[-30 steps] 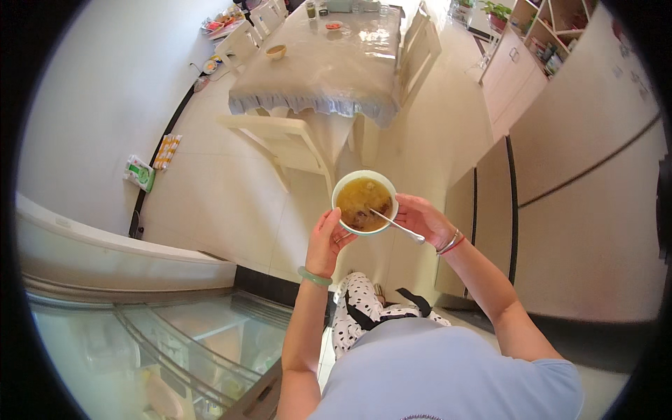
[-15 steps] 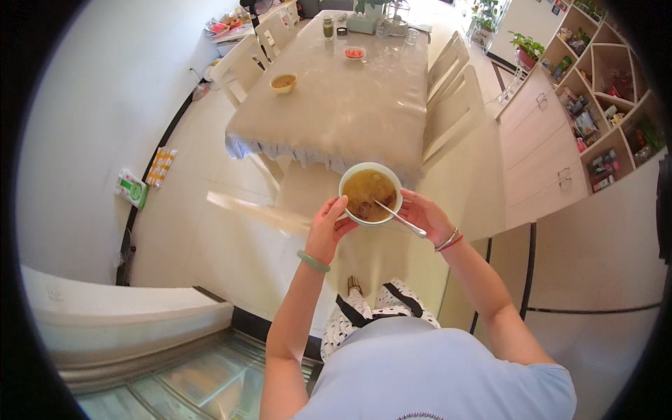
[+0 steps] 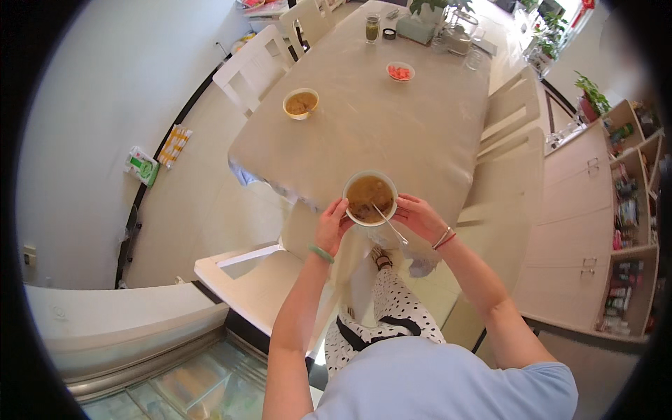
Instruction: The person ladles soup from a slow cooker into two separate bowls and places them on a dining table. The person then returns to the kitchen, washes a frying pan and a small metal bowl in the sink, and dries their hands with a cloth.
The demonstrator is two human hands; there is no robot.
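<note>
A white bowl of brownish soup (image 3: 369, 189) is held out in front of me, level, at the near edge of the dining table (image 3: 364, 126). Dark pieces float in the broth. A metal spoon (image 3: 392, 225) leans in it, its handle sticking out over the near right rim. My left hand (image 3: 332, 225), below a green bangle, is closed on the bowl's left side. My right hand (image 3: 418, 215), with a bracelet and red cord at the wrist, grips the right side. The fingers under the bowl are partly hidden.
On the table stand a yellowish bowl of food (image 3: 301, 103), a small bowl of red pieces (image 3: 400, 71), a jar (image 3: 372, 28) and a glass pitcher (image 3: 459, 36). A pulled-out white chair (image 3: 262, 280) is at my near left; other chairs (image 3: 507, 150) line the right side. Shelved cabinets (image 3: 570, 217) stand at the right.
I have stepped forward with the bowl, so the table and chair are nearer. The bowl now overlaps the table's near edge. Both hands keep their hold, and the view has turned somewhat left.
</note>
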